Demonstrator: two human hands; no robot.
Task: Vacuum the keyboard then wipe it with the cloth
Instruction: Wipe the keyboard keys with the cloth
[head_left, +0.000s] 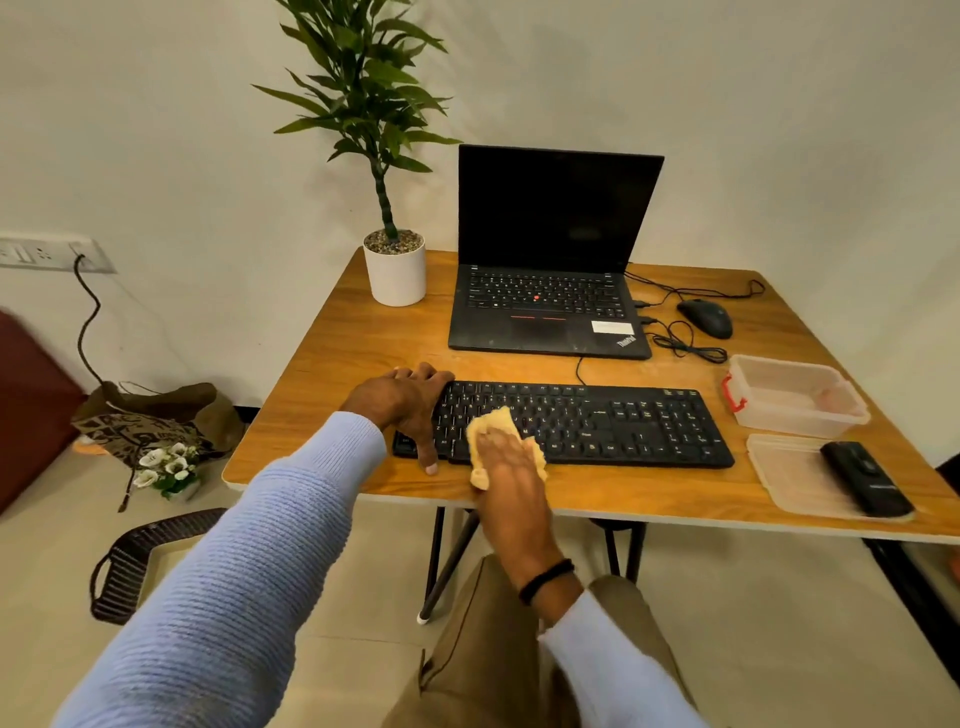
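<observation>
Pressing a crumpled, soft yellow cloth onto the left-centre keys of the flat, black plastic keyboard, the right grip is lying spread, fingers straight. The left grip is clasping the keyboard's left end, fingers over the far edge, thumb at the near edge. The keyboard is lying across the wood-grain worktop. The black oblong vacuum is resting on a clear plastic lid at the right.

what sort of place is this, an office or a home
Probably a simple desk workspace in a home or small office, though I cannot tell which. A wooden table against a plain wall carries an open laptop, a separate keyboard and a wired mouse, with a potted plant at its far corner.
</observation>
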